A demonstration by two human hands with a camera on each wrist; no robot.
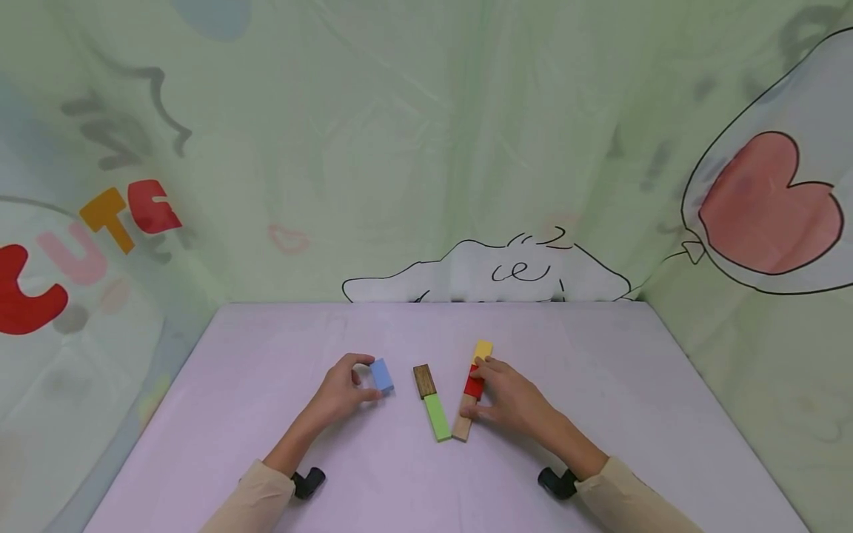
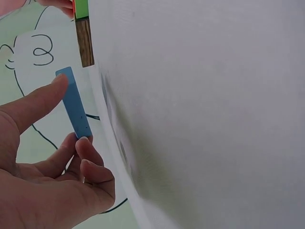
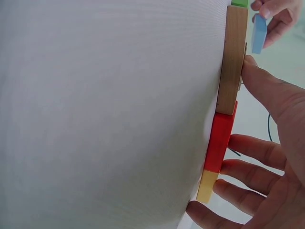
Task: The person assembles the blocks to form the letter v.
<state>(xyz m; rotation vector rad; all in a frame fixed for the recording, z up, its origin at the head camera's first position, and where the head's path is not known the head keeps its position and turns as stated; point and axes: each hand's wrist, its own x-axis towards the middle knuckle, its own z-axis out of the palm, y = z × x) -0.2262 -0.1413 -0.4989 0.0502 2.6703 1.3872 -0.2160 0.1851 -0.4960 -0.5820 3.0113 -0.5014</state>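
My left hand (image 1: 340, 391) pinches a blue block (image 1: 382, 376) by its two ends between thumb and fingers. In the left wrist view this blue block (image 2: 75, 104) is held off the table. My right hand (image 1: 516, 400) lies over a slanting row of blocks. Its thumb touches the plain wooden block (image 3: 232, 62), and its fairly straight fingers rest on the red block (image 3: 220, 140) and the yellow block (image 3: 207, 186). Between the hands, a dark brown wood-grain block (image 1: 424, 381) lies end to end with a green block (image 1: 437, 417). The two rows nearly meet at their near ends.
All the blocks are on a pale table (image 1: 573, 348) with a printed cloth backdrop (image 1: 400, 148) behind it and at both sides. A black wrist device (image 1: 309, 483) is by the left cuff, and a second black device (image 1: 557, 483) by the right cuff.
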